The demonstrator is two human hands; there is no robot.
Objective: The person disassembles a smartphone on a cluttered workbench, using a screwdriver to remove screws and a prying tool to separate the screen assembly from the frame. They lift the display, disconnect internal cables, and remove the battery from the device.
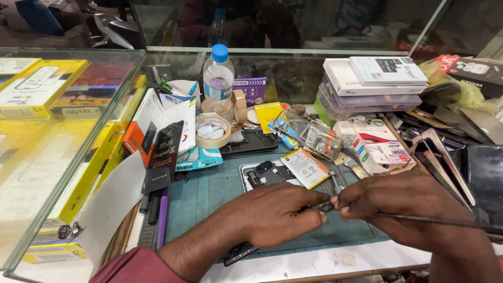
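Metal tweezers [440, 222] in rt hand [403, 209]

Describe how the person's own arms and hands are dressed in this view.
Both hands are bare, with no gloves, rings or watch in sight. The left hand comes from a maroon sleeve pushed up the forearm. The right hand shows no sleeve within the frame.

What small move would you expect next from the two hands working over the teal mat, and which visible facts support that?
Probably the right hand eases its thin dark tool into the small dark part pinched by the left hand: both hands meet over the teal mat, tool tip already there.
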